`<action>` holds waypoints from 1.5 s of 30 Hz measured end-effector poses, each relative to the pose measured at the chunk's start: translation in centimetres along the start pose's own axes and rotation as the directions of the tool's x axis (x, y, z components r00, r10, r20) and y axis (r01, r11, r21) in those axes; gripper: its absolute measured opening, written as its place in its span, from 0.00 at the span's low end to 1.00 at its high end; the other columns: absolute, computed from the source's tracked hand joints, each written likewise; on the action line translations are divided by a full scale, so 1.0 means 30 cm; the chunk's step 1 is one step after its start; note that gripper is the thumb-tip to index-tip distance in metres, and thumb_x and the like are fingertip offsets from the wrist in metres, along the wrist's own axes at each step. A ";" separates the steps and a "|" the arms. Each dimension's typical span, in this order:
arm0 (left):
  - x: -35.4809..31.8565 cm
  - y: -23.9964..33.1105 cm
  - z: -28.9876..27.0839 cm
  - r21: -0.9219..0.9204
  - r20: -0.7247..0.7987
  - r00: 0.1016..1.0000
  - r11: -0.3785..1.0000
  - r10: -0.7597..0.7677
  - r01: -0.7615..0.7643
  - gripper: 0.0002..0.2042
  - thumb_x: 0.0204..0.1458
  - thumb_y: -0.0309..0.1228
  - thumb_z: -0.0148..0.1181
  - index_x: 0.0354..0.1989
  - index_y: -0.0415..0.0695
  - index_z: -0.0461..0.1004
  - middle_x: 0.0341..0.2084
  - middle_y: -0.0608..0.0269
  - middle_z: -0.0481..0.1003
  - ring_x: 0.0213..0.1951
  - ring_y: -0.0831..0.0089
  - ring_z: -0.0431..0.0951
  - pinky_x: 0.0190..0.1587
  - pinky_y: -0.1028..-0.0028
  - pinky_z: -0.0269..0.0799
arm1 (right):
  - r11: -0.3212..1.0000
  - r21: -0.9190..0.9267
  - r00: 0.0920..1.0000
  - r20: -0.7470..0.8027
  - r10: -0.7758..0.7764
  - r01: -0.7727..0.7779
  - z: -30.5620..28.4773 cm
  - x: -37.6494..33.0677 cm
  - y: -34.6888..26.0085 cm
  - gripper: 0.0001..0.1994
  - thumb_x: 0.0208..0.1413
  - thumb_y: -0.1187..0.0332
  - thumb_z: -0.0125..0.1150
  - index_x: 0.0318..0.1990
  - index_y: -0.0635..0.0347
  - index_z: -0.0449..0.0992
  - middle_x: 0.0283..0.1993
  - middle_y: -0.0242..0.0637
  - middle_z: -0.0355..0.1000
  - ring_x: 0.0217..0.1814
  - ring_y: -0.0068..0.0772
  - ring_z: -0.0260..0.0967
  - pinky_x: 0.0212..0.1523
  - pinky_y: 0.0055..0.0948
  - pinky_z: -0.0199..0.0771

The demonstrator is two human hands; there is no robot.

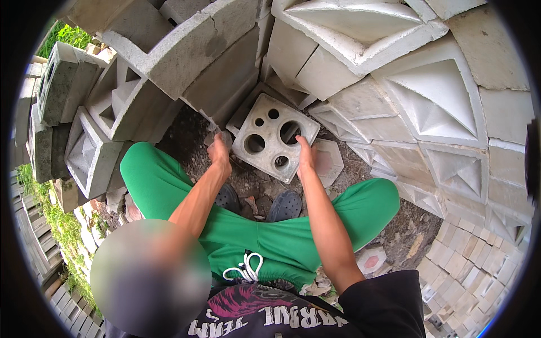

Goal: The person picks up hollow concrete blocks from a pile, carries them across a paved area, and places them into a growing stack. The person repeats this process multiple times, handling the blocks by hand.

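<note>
A pale grey concrete ventilation block (267, 123) with round holes of different sizes lies tilted on the ground between my knees. My right hand (305, 155) grips its right side, thumb on the top face by the largest hole; the other fingers are hidden beyond the edge. Close to the block's left corner, my left hand (218, 153) is closed, with greyish material at its fingertips. Whether that is a loose piece or part of a block, I cannot tell. A hexagonal concrete piece (329, 161) with a pinkish middle lies just right of the block.
Stacked concrete blocks with triangular recesses (434, 101) rise on the right; more blocks (208, 62) stand at the left and behind. Rubble covers the soil around my grey clogs (284, 206). Another hexagonal piece (372, 260) lies beside my right knee. Greenery (42, 208) grows at far left.
</note>
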State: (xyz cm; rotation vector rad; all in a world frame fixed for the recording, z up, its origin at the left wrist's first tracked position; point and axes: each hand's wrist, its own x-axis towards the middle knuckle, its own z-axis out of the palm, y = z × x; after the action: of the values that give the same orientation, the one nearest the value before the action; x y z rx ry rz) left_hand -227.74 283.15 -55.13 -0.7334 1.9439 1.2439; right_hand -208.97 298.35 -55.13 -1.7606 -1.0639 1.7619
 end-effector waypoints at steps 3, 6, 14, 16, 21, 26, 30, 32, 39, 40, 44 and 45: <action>-0.060 0.012 0.023 -0.320 0.409 0.892 0.884 -0.195 0.340 0.37 0.55 0.57 0.34 0.64 0.37 0.57 0.64 0.50 0.59 0.64 0.58 0.59 0.65 0.59 0.50 | 0.992 -0.045 0.992 -0.030 -0.121 0.120 0.013 -0.039 -0.030 0.32 0.51 0.58 0.64 0.59 0.69 0.63 0.59 0.47 0.64 0.60 0.40 0.62 0.61 0.34 0.58; -0.034 -0.066 0.061 -0.390 0.561 0.818 0.832 -0.126 0.396 0.38 0.55 0.59 0.28 0.65 0.39 0.56 0.65 0.50 0.58 0.66 0.54 0.56 0.67 0.52 0.45 | 0.987 0.020 0.987 0.012 -0.160 0.159 0.014 -0.029 0.000 0.35 0.55 0.54 0.62 0.62 0.68 0.59 0.62 0.47 0.61 0.63 0.40 0.59 0.63 0.35 0.56; -0.131 -0.013 0.087 -0.522 0.537 0.835 0.729 -0.121 0.442 0.38 0.53 0.61 0.32 0.62 0.42 0.61 0.63 0.52 0.61 0.64 0.54 0.58 0.66 0.50 0.47 | 0.985 0.173 0.994 0.112 -0.011 -0.008 -0.008 -0.016 0.030 0.47 0.54 0.31 0.44 0.70 0.59 0.45 0.72 0.44 0.46 0.73 0.42 0.44 0.70 0.41 0.45; -0.111 -0.022 0.094 -0.525 0.532 0.840 0.735 -0.110 0.429 0.38 0.53 0.61 0.32 0.62 0.42 0.61 0.62 0.53 0.62 0.64 0.54 0.59 0.66 0.50 0.47 | 0.970 0.235 0.986 0.164 0.021 -0.060 -0.019 0.013 0.054 0.48 0.53 0.28 0.40 0.71 0.56 0.44 0.72 0.42 0.46 0.73 0.42 0.44 0.70 0.42 0.45; -0.067 0.016 0.099 -0.524 0.530 0.845 0.754 -0.076 0.397 0.38 0.52 0.61 0.33 0.61 0.42 0.62 0.62 0.53 0.63 0.63 0.55 0.61 0.66 0.50 0.49 | 0.957 0.279 0.976 0.216 0.017 -0.078 0.020 -0.018 0.041 0.49 0.52 0.27 0.39 0.72 0.54 0.40 0.73 0.41 0.42 0.74 0.42 0.42 0.70 0.41 0.45; -0.074 0.091 0.098 -0.527 0.531 0.842 0.740 -0.096 0.417 0.38 0.52 0.61 0.32 0.60 0.42 0.64 0.61 0.55 0.64 0.62 0.56 0.62 0.65 0.49 0.49 | 0.958 0.286 0.988 0.146 -0.042 -0.002 0.052 -0.022 0.046 0.49 0.53 0.28 0.40 0.72 0.53 0.38 0.74 0.40 0.39 0.75 0.41 0.40 0.71 0.41 0.42; -0.101 0.137 0.108 -0.544 0.493 0.864 0.741 -0.097 0.394 0.36 0.53 0.59 0.32 0.59 0.42 0.64 0.60 0.56 0.65 0.62 0.56 0.62 0.65 0.49 0.50 | 0.968 0.253 0.993 0.115 -0.024 -0.006 0.062 -0.003 0.064 0.48 0.54 0.30 0.40 0.72 0.53 0.36 0.75 0.40 0.37 0.75 0.41 0.38 0.71 0.41 0.40; -0.095 0.147 0.108 -0.557 0.465 0.879 0.738 -0.104 0.381 0.35 0.54 0.57 0.31 0.59 0.42 0.65 0.60 0.56 0.66 0.62 0.56 0.62 0.65 0.48 0.50 | 0.969 0.244 0.991 0.119 -0.067 0.036 0.069 0.004 0.064 0.47 0.55 0.30 0.39 0.72 0.55 0.36 0.75 0.40 0.36 0.75 0.41 0.37 0.72 0.41 0.40; -0.096 0.137 0.112 -0.584 0.499 0.861 0.699 -0.093 0.413 0.31 0.56 0.49 0.27 0.60 0.42 0.63 0.61 0.54 0.64 0.63 0.53 0.60 0.65 0.48 0.48 | 0.957 0.281 0.972 0.193 -0.135 0.077 0.070 0.102 0.057 0.46 0.56 0.29 0.33 0.71 0.57 0.40 0.74 0.41 0.41 0.75 0.40 0.39 0.71 0.40 0.42; -0.050 0.107 0.113 -0.607 0.503 0.863 0.691 -0.049 0.393 0.31 0.56 0.49 0.27 0.60 0.42 0.63 0.61 0.54 0.63 0.63 0.53 0.60 0.65 0.48 0.48 | 0.953 0.294 0.970 0.203 -0.133 0.069 0.080 0.110 0.051 0.46 0.56 0.29 0.33 0.71 0.57 0.41 0.74 0.40 0.42 0.75 0.40 0.40 0.71 0.40 0.42; 0.016 0.053 0.117 -0.632 0.537 0.843 0.671 0.017 0.388 0.31 0.56 0.49 0.27 0.60 0.41 0.63 0.62 0.55 0.63 0.63 0.53 0.59 0.66 0.49 0.47 | 0.917 0.397 0.964 0.233 -0.127 0.024 0.108 0.087 0.003 0.47 0.54 0.27 0.30 0.70 0.56 0.44 0.73 0.40 0.44 0.74 0.41 0.42 0.71 0.41 0.43; 0.020 0.037 0.121 -0.634 0.523 0.852 0.680 0.025 0.369 0.31 0.57 0.49 0.26 0.60 0.42 0.63 0.62 0.55 0.62 0.64 0.53 0.59 0.66 0.50 0.48 | 0.898 0.440 0.959 0.255 -0.128 0.003 0.113 0.079 -0.007 0.48 0.54 0.27 0.30 0.70 0.56 0.45 0.73 0.40 0.45 0.74 0.42 0.42 0.71 0.41 0.44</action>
State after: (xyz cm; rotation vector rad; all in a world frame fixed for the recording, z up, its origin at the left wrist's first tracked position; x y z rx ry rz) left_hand -228.01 286.87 -56.09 -0.8399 0.8896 1.8705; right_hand -212.55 299.56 -56.83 -1.2165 -0.7365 2.0523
